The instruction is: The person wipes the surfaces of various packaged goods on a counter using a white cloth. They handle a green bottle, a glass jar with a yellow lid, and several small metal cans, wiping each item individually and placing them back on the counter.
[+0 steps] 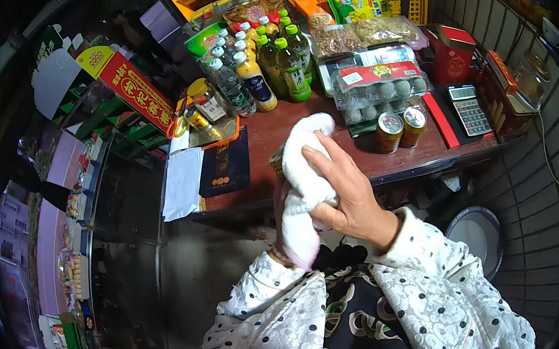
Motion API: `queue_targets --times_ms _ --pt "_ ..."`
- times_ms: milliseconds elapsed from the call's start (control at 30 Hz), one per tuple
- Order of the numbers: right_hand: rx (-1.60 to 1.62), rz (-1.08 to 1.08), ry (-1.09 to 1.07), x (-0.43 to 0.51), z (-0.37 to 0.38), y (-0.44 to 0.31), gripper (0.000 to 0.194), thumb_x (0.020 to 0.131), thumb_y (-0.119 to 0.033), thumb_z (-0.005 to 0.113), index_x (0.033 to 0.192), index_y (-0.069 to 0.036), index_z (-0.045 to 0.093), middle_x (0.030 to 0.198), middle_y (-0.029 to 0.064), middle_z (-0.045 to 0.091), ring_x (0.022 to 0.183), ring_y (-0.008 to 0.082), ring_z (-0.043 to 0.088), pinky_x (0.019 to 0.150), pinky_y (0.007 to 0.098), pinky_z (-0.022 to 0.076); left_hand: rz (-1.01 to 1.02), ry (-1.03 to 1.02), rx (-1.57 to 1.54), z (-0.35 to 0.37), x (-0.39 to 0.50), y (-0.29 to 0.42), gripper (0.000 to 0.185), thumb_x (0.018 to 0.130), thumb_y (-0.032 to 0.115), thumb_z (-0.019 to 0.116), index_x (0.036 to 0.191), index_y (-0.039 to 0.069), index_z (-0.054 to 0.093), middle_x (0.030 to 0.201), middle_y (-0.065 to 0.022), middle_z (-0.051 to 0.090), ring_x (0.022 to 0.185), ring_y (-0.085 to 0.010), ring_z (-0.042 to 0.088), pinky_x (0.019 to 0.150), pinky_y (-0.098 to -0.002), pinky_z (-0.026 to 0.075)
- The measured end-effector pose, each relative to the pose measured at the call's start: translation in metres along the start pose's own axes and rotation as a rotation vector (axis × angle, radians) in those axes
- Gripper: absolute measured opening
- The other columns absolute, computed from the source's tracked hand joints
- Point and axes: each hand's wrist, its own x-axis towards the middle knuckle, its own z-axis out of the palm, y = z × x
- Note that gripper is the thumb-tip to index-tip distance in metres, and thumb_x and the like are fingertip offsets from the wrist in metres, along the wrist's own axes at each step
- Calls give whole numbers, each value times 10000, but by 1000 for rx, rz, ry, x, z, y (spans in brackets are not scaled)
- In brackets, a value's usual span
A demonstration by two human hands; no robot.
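A white cloth (304,166) with pink edges is bunched in my right hand (349,192), whose fingers and thumb press on it from the right. My left hand (278,211) is mostly hidden behind the cloth; its shaded edge and wrist show on the left. A gold-brown can (276,159) peeks out past the cloth, at the upper end of my left hand, largely covered. Two similar drink cans (402,129) stand upright to the right, near the front edge of the dark red table (264,129).
Drink bottles (250,77) stand in rows at the back. Stacked egg cartons (380,85) sit behind the two cans. A calculator (469,109) lies far right, a dark blue folder (224,162) and papers (182,183) left. A bucket (475,235) stands on the floor by the wire mesh.
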Motion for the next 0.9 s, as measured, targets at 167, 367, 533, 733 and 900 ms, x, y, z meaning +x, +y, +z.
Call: queue_targets --times_ms 167,367,533,733,900 --pt "241 70 81 -19 10 19 551 868 -117 630 1396 -41 496 1437 262 443 1292 375 493 1059 396 397 127 17 185 1 -1 -6 463 997 316 567 1349 40 448 1224 -69 558 1050 -152 590 877 -302 504" --pt "847 401 159 -32 0 34 311 990 -78 526 1290 4 532 1088 31 636 946 83 588 838 246 483 318 -11 226 1 1 -6 563 876 82 719 1346 3 420 1268 -83 537 1154 -179 536 1039 -346 406" --pt "550 321 46 -9 1 14 505 940 -162 605 1389 11 452 1206 64 590 1099 104 528 949 272 431 537 42 753 -2 -2 -5 769 755 37 791 1410 -6 389 1312 -123 539 1189 -212 541 1019 -358 440" --pt "1071 652 234 -23 15 23 384 937 -102 592 1308 -17 537 1173 72 626 1046 140 609 901 294 499 667 -22 1114 -10 -7 -17 781 717 154 849 1367 5 443 1297 -190 540 1189 -325 554 1003 -392 441" --pt "983 491 237 -21 19 19 403 956 -194 602 1299 11 543 1166 58 636 1040 131 611 906 282 488 542 -36 1183 -9 -10 -15 873 676 67 835 1414 7 372 1330 -193 512 1231 -337 525 1049 -409 409"
